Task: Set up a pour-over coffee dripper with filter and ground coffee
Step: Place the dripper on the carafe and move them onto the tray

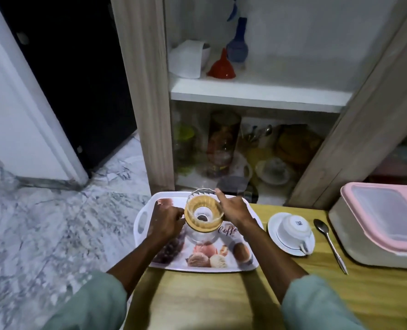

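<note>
A clear glass dripper (203,211) with a wooden ring is held tilted, its base toward me, above a glass vessel (201,236) on the printed white tray (228,264). My left hand (166,222) grips the dripper's left side. My right hand (234,209) holds its right rim, the thumb raised at the far edge. White paper that looks like filters (187,59) sits on the cabinet shelf beside a white cup. No ground coffee is visible.
On the wooden table (221,298), an upturned white cup (293,228) on a saucer, a metal spoon (330,244) and a pink-lidded box (383,225) lie right of the tray. The open cabinet holds a red funnel (221,66), a blue vase, jars and cups. Marble floor lies left.
</note>
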A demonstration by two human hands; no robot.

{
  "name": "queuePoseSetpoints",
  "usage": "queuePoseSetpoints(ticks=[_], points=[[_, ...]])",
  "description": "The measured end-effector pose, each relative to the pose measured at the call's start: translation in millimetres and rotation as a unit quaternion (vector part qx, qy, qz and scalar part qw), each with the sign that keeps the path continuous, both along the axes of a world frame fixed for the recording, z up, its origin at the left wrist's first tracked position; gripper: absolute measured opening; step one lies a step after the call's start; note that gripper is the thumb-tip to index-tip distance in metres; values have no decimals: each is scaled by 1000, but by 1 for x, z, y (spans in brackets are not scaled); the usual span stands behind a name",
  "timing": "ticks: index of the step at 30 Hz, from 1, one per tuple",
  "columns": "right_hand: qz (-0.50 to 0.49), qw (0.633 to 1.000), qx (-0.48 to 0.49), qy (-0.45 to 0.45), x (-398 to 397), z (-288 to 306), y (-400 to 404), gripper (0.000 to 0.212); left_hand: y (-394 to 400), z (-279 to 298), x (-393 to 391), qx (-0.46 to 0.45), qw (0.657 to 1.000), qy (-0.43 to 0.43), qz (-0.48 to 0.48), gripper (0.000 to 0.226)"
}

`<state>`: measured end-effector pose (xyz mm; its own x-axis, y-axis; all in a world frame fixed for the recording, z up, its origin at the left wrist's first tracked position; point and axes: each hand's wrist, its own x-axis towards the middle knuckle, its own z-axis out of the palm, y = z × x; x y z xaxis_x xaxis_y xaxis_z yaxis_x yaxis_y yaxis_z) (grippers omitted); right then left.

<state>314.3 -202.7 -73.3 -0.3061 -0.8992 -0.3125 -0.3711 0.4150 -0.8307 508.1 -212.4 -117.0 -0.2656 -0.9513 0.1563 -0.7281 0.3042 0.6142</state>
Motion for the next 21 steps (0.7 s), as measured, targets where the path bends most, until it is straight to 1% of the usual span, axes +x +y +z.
queuePoseSetpoints(ticks=[6, 9, 11, 13, 15, 17, 19, 21], points=[[-6, 999, 27, 18, 3, -14, -11, 54, -5, -5, -3, 28, 998, 54, -18, 11], [-13, 999, 29, 14, 2, -19, -12, 53, -9, -10, -5, 54, 997, 59, -13, 10], [-14, 999, 30, 17, 3, -20, -11, 54, -11, -12, -5, 90, 995, 53, -9, 14], [-6, 999, 28, 23, 4, -20, -10, 54, -13, -12, -4, 128, 991, 31, 1, 23], [9, 999, 20, 33, 2, -18, -8, 56, -14, -9, 2, 151, 988, -37, 11, 38], [37, 997, -3, 66, -2, -12, -4, 58, -14, -1, 6, 129, 986, -98, 31, 47], [67, 991, -34, 115, -8, -5, -1, 57, -16, 13, 6, 114, 987, -101, 53, 49], [84, 983, -56, 151, -18, 3, 4, 54, -15, 29, 2, 95, 985, -123, 69, 47]])
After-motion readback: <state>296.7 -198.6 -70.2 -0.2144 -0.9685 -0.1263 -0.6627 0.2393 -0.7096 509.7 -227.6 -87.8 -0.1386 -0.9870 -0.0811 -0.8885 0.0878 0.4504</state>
